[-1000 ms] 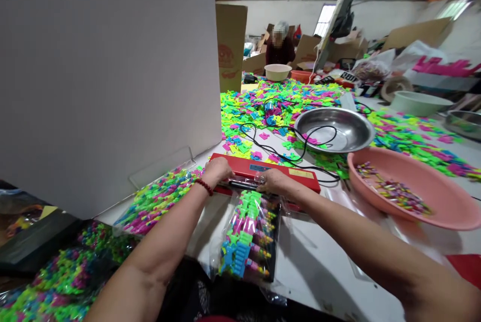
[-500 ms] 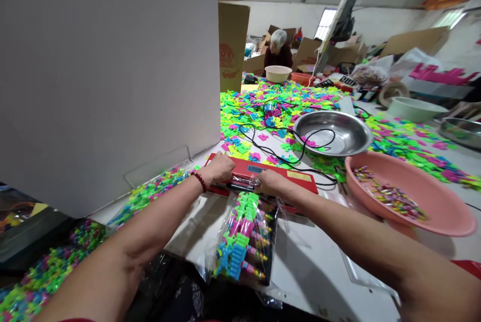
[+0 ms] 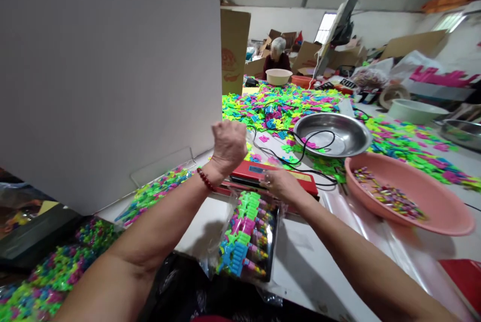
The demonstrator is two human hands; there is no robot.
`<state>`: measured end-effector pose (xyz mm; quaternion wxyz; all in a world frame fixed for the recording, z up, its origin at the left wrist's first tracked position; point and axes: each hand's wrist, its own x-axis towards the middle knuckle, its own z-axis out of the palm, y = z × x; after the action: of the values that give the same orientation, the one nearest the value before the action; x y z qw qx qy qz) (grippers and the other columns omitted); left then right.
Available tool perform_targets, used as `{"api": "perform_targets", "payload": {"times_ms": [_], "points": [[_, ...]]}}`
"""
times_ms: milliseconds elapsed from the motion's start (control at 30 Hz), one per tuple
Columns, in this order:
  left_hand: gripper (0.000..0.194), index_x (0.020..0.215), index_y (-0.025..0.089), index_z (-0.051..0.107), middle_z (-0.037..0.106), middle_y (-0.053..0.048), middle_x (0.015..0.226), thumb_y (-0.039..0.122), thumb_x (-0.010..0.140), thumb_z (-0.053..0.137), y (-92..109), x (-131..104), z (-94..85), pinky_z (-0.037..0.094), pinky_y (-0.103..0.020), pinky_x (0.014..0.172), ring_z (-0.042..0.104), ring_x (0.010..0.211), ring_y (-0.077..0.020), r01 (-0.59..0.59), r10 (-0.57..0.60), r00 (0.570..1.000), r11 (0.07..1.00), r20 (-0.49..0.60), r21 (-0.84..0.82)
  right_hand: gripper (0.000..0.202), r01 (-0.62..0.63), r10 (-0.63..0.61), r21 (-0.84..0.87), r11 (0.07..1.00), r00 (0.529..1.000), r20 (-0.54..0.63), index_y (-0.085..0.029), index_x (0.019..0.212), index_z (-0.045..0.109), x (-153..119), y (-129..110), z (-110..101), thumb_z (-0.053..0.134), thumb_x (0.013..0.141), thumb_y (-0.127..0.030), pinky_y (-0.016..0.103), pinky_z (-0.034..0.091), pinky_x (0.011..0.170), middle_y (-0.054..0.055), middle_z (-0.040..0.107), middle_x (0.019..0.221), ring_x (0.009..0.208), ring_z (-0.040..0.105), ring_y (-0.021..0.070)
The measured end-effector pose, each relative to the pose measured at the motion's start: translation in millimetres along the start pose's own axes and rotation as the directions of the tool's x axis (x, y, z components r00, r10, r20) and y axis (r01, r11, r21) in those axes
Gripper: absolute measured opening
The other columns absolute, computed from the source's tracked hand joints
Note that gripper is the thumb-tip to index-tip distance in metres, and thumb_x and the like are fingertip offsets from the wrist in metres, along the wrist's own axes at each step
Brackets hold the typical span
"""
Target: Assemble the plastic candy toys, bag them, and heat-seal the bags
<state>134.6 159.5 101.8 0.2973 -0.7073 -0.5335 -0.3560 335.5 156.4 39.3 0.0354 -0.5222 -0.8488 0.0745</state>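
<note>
A red bag sealer (image 3: 300,176) lies across the white table, with a clear plastic bag (image 3: 240,236) in front of it. Inside the bag are green, pink and blue plastic toy pieces, small multicoloured pieces and a black strip. My left hand (image 3: 230,145), a red bead bracelet at its wrist, is raised as a fist above the sealer's left part; what it may hold is hidden. Slightly blurred, my right hand (image 3: 282,184) rests at the sealer's front, its fingers closed on clear plastic film (image 3: 266,177) by the bag's top end.
A steel bowl (image 3: 332,134) and a pink basin (image 3: 443,201) with small pieces stand at right. Black cable (image 3: 263,149) curls behind the sealer. Loose toy pieces (image 3: 296,99) cover the far table. A grey panel (image 3: 112,86) blocks the left; a person (image 3: 277,58) sits beyond.
My left hand has lifted up from the sealer into a raised fist. My right hand has shifted slightly right along the sealer. The filled bag has stayed in nearly the same place.
</note>
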Motion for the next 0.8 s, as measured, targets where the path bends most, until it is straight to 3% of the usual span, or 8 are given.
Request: {"api": "perform_targets", "payload": {"times_ms": [67,133,300,400,533,600,700,800], "points": [[0.015,0.083,0.017,0.059,0.058,-0.007,0.082,0.013,0.091,0.047,-5,-1,-25.6,0.031,-0.043,0.085,0.05,0.087,-0.0246,0.16,-0.166,0.96,0.986,-0.225,-0.043,0.016,-0.046,0.028,-0.064,0.997,0.967,-0.254,-0.016,0.093,0.067,-22,-4,-14,0.057,0.094,-0.029,0.025,0.04,0.06,0.01,0.069,0.088,0.076,0.063,0.02],[0.014,0.086,0.019,0.058,0.056,-0.004,0.082,0.017,0.094,0.047,-2,-6,-54.1,0.032,-0.041,0.089,0.051,0.088,-0.0224,0.124,-0.157,0.943,0.984,-0.294,-0.128,0.03,-0.047,-0.012,-0.089,0.995,0.823,-0.568,-0.014,0.113,0.062,-44,-15,-29,0.06,0.092,-0.036,0.027,0.046,0.062,0.016,0.066,0.109,0.086,0.065,0.0237],[0.009,0.091,0.022,0.058,0.058,-0.001,0.076,0.015,0.091,0.052,41,-41,-114.7,0.036,-0.038,0.087,0.053,0.082,-0.0194,-0.393,0.361,0.919,0.819,-0.156,-0.418,0.059,0.391,-0.35,-0.14,0.91,0.541,-0.765,-0.02,0.149,0.031,-91,-61,-52,0.053,0.095,-0.02,0.033,0.055,0.076,0.016,0.058,0.132,0.1,0.065,0.0247],[0.016,0.103,0.021,0.058,0.065,-0.003,0.083,0.013,0.089,0.056,57,-80,-135.3,0.04,-0.038,0.088,0.056,0.085,-0.02,-0.315,0.329,0.939,0.694,-0.104,-0.647,0.047,0.505,-0.343,-0.02,0.863,0.556,-0.757,-0.022,0.142,0.046,-124,-65,-45,0.05,0.095,-0.015,0.034,0.055,0.08,0.01,0.069,0.109,0.092,0.066,0.0224],[0.022,0.111,0.022,0.06,0.066,-0.007,0.095,0.017,0.09,0.056,47,-154,-129.6,0.045,-0.035,0.084,0.059,0.089,-0.0201,0.269,-0.172,0.963,0.663,0.208,-0.698,0.024,0.183,0.193,0.478,0.859,0.748,-0.635,-0.023,0.074,0.067,-170,-39,-10,0.062,0.09,-0.039,0.033,0.055,0.074,0.006,0.069,0.081,0.077,0.066,0.0223],[0.015,0.101,0.021,0.064,0.065,-0.008,0.096,0.026,0.089,0.056,39,-192,-113.7,0.047,-0.034,0.081,0.06,0.091,-0.0222,0.669,-0.475,0.743,0.511,0.471,-0.541,0.046,-0.016,0.413,0.746,0.666,0.84,-0.351,-0.022,0.053,0.054,-181,-27,19,0.067,0.081,-0.057,0.032,0.054,0.066,0.005,0.066,0.07,0.07,0.066,0.0232],[0.019,0.08,0.02,0.064,0.064,-0.008,0.089,0.039,0.079,0.061,33,-232,-89.3,0.047,-0.033,0.077,0.059,0.092,-0.0257,0.965,-0.569,0.246,0.066,0.784,-0.254,0.046,-0.306,0.48,0.86,0.408,0.874,0.083,-0.022,0.064,0.061,-175,-27,61,0.075,0.064,-0.066,0.03,0.051,0.055,0.003,0.064,0.062,0.06,0.063,0.0227],[0.031,0.067,0.02,0.057,0.059,-0.004,0.071,0.05,0.074,0.062,38,-245,-77.8,0.047,-0.031,0.067,0.058,0.078,-0.0233,0.973,-0.419,0.042,-0.188,0.907,-0.132,0.054,-0.445,0.413,0.842,0.305,0.859,0.304,-0.02,0.09,0.069,-161,-38,82,0.074,0.061,-0.065,0.029,0.051,0.057,0.005,0.071,0.078,0.071,0.066,0.0246]]}}
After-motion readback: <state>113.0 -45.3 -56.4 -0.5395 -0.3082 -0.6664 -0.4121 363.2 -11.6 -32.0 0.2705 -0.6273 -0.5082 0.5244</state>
